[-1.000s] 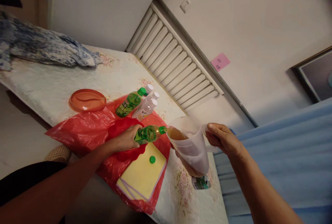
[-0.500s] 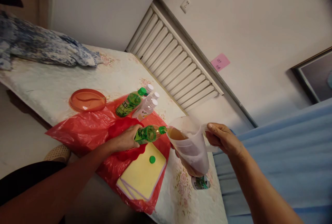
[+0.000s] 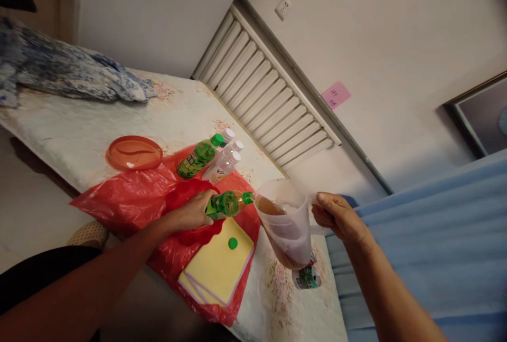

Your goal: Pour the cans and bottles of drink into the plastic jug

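A pale, floral-patterned surface (image 3: 190, 104) runs beside a white radiator (image 3: 265, 86); a crumpled blue-and-white cloth (image 3: 75, 70) lies at its far left. On the wall are a socket (image 3: 283, 8), a pink note (image 3: 336, 95) and part of a framed picture (image 3: 485, 115), with a blue curtain (image 3: 435, 215) at right.

Compared with half a second ago, the pitcher (image 3: 291, 234) has its base swung slightly left, uncovering more of the small labelled container (image 3: 307, 277) behind it; the left hand (image 3: 196, 209) and its bottle look unmoved.

The left hand's fingers are wrapped around the green-labelled bottle (image 3: 226, 205), tipped on its side with amber liquid inside, its mouth just beside the pitcher's rim. The right hand's (image 3: 338, 216) fingers grip the handle of the tilted, translucent pitcher, which holds brownish liquid. A full-looking green-capped bottle (image 3: 197, 159) and white-capped clear bottles (image 3: 224, 168) stand close together on a red plastic bag (image 3: 127, 194), near an orange round dish (image 3: 134, 153). A loose green cap (image 3: 233, 243) rests on folded yellow cloth (image 3: 217, 271).
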Demonstrator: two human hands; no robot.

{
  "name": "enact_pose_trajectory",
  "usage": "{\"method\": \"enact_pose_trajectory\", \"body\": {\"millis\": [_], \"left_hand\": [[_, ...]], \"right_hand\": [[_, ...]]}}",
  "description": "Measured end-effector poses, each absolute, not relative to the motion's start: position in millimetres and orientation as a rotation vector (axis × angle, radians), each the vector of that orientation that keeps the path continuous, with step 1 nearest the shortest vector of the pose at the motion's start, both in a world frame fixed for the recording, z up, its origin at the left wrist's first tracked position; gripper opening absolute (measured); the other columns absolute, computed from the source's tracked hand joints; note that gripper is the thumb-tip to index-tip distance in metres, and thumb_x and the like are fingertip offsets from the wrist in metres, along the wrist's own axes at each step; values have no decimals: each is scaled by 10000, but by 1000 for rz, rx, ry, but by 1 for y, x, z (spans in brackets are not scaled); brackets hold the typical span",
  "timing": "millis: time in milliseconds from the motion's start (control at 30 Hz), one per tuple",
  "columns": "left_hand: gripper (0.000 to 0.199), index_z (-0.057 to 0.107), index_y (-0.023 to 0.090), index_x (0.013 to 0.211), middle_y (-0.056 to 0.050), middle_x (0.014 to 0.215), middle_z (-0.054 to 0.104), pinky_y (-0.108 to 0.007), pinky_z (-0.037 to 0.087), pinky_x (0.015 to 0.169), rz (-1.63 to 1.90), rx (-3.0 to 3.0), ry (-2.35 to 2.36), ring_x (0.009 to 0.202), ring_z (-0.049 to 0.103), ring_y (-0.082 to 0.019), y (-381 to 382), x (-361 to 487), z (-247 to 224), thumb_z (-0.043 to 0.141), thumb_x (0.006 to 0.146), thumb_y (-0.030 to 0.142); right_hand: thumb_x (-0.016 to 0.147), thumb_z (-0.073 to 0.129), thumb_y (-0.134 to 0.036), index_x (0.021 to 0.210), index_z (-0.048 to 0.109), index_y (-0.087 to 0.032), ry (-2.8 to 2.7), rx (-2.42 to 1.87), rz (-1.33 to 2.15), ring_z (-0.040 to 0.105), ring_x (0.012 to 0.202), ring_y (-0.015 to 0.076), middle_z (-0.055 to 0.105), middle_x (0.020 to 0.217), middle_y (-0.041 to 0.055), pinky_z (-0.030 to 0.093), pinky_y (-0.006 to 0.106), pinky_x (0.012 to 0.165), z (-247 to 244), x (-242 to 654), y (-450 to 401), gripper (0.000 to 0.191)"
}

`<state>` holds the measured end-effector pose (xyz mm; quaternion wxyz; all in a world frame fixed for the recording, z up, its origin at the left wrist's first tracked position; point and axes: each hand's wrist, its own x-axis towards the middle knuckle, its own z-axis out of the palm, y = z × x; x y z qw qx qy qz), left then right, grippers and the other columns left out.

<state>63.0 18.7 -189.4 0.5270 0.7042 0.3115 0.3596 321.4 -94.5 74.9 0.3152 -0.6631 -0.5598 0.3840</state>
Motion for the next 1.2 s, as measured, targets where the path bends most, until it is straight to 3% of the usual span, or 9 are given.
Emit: {"method": "enact_pose_trajectory", "body": {"millis": [267,433,667,900,1200], "left_hand": [[553,552,195,1121,-32,956,676,-315,503,702,879,1593,747,856,657,-236,23,60,-189,645,576,192],[703,481,189,1298,-64,1127,686,-356,529,862,987,1582,788,988,673,-255,26,48,-175,694,633,268],[738,504,170,1317,-122,1287,621,-479,465,1023,1327,1587,1028,1193,584,-327,30,31,-166,717,662,436],[648,510,155,1303,-121,1227,631,-467,474,1009,1624,1372,1183,1135,603,-299,31,18,-160,700,737,406],[611,518,164,1272,-107,1190,629,-455,481,993,1694,1293,1277,1116,605,-289,29,7,-163,712,736,384]], "right_hand": [[748,717,-613,567,565,-171,-1303,-1599,980,283,399,67,373,422,-56,195,238,428,44,335,-106,501],[788,653,-637,506,481,-192,-1165,-1421,893,210,379,56,288,413,-82,171,238,415,27,322,-105,555],[819,634,-525,515,437,-207,-1020,-1192,809,180,356,52,274,399,-101,204,224,392,-6,276,-85,482],[849,561,-512,501,388,-218,-954,-1067,835,178,347,58,269,381,-101,193,240,397,-53,234,-55,487],[852,538,-442,523,315,-228,-829,-1030,807,204,377,67,284,411,-103,213,244,429,-118,201,-38,451]]}}
